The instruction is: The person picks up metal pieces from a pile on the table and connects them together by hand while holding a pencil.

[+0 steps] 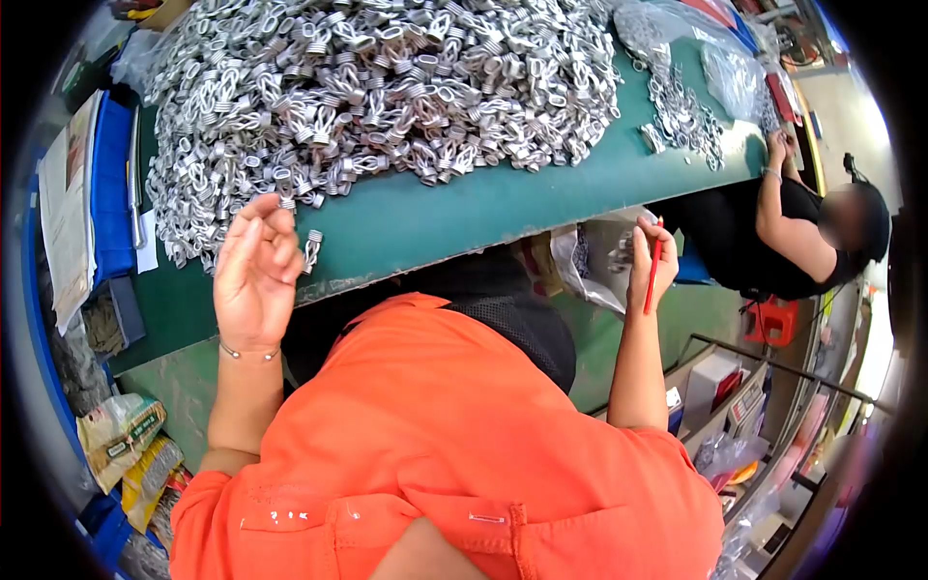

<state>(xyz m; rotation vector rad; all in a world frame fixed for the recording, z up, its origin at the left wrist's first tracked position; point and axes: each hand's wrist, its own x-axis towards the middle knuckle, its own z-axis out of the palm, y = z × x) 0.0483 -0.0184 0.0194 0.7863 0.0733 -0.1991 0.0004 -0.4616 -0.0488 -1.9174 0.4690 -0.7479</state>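
My left hand is raised at the near edge of the pile, palm up, its fingers loosely curled and apart. Its fingertips come right up to the small silver metal pieces, which have ribbed ends and looped links and are heaped across the green table. Just right of these fingers, a single metal piece lies apart from the heap. Off to the right, beyond the table's front edge, my right hand grips a slim red pen that stands nearly upright.
At the table's far right a person in black sits by loose metal links and clear plastic bags. A plastic bag hangs below the table edge. Blue folders stand at left; a red stool is at right.
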